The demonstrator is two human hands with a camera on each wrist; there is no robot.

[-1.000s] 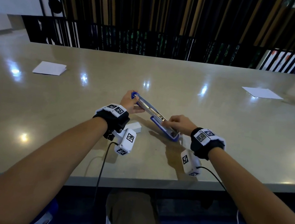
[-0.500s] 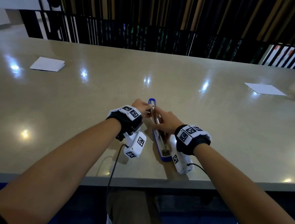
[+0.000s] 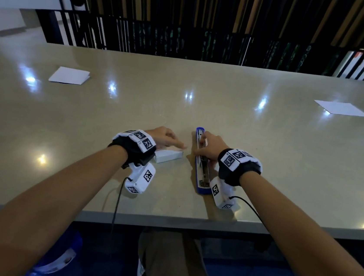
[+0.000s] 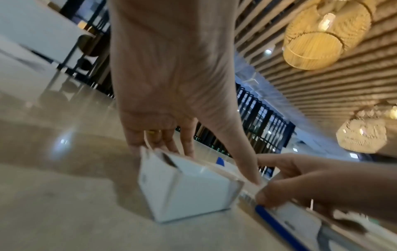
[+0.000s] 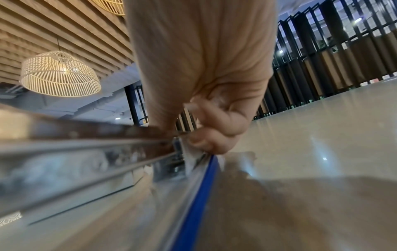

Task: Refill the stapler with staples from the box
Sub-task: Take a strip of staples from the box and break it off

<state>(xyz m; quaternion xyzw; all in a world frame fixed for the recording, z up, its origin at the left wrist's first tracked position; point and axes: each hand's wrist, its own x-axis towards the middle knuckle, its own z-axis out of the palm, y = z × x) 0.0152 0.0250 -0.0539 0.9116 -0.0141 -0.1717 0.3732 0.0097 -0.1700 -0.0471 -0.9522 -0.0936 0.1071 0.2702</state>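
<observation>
**Stapler opened flat; staples not yet loaded**

Progress, judged from this moment. The left hand (image 3: 164,137) lies over the small white cardboard staple box (image 3: 168,156), fingers stretched out along its top and far side; in the left wrist view the thumb reaches down past the box's right end. Contact looks like a light hold rather than a closed grip. A dark gap shows at the box's upper end flap in that view; whether the box is properly open I cannot tell. No staple strip is visible in either hand.

Just right of the box, apart from it, the long blue-and-metal stapler (image 3: 201,162) lies opened out flat on the beige polished table (image 3: 225,111), running from near the front edge away towards the far edge. The right hand (image 3: 210,146) has its fingers curled on the metal magazine rail, pinching it about midway. Rail appears exposed for loading; whether it already holds staples is too blurred to say.

Remaining: take a strip from the box, seat it in the rail, close the stapler.

Room to move. Box and stapler sit near the middle of the front edge; the stapler's near end is close to that edge. A white paper sheet (image 3: 69,76) lies towards the far left corner, another white sheet (image 3: 341,108) towards the far right, both well apart from the work.
</observation>
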